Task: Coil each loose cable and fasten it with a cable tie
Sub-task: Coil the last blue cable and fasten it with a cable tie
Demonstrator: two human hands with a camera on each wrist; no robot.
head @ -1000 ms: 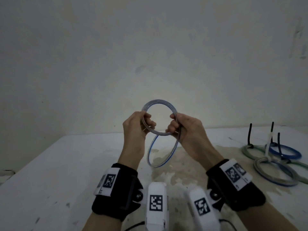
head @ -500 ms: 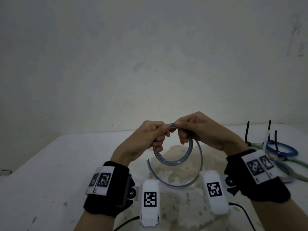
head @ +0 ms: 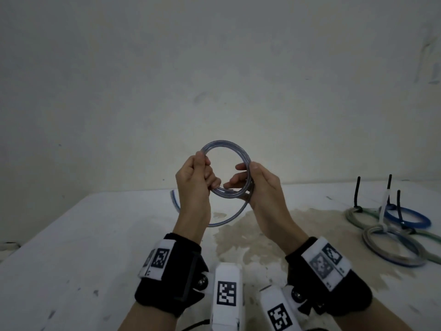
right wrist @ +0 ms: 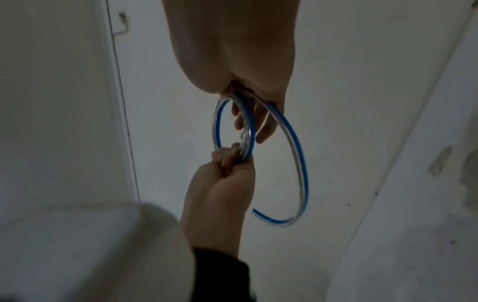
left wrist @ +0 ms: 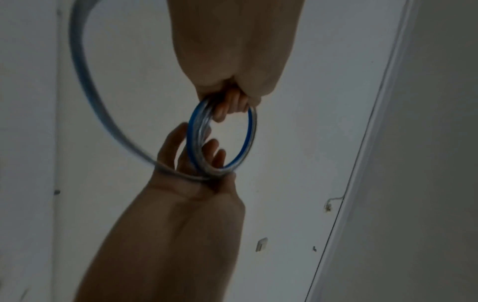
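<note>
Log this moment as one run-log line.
left hand: grips cable coil | right hand: holds coil | tail: loose | tie: none on it

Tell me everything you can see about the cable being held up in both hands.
The cable is clear, glossy tubing with a blue stripe, wound into a few round loops held upright in the air above the table. The left hand grips the coil's left side; the right hand holds its lower right. A loose tail curves away below, ending free. No tie shows on it.
</note>
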